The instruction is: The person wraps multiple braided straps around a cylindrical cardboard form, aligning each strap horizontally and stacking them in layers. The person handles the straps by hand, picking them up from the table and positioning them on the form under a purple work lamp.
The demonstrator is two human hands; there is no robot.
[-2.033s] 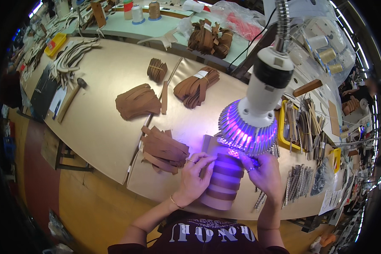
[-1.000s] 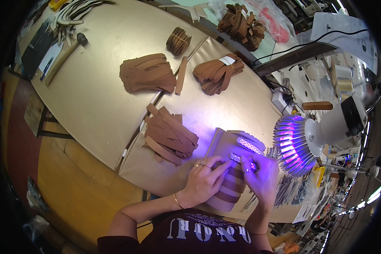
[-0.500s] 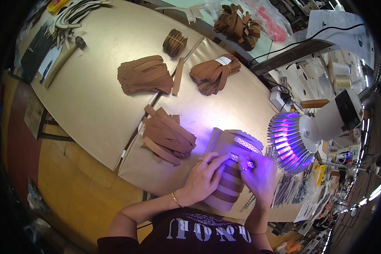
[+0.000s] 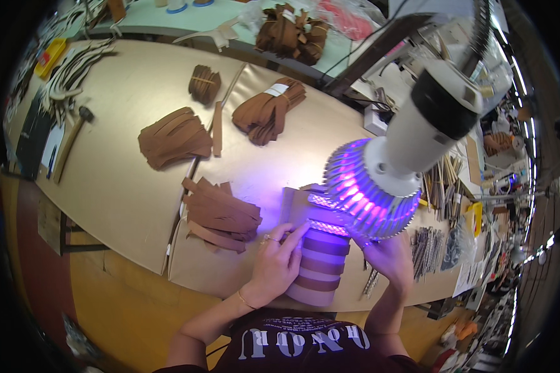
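Two hands are on the job: the left hand (image 4: 279,264) presses its fingers (image 4: 292,236) flat on a stack of brown leather strips (image 4: 320,264) at the near edge of the tabletop (image 4: 106,186). The fingers are closed down on top, pinning, not pinching. The right hand (image 4: 389,255) sits at the stack's far side, half hidden under the purple lamp (image 4: 379,186), so I cannot tell its grip. Those strips look light, soft and floppy; best taken by the ends or pressed flat. More strip piles (image 4: 221,214) lie just beside.
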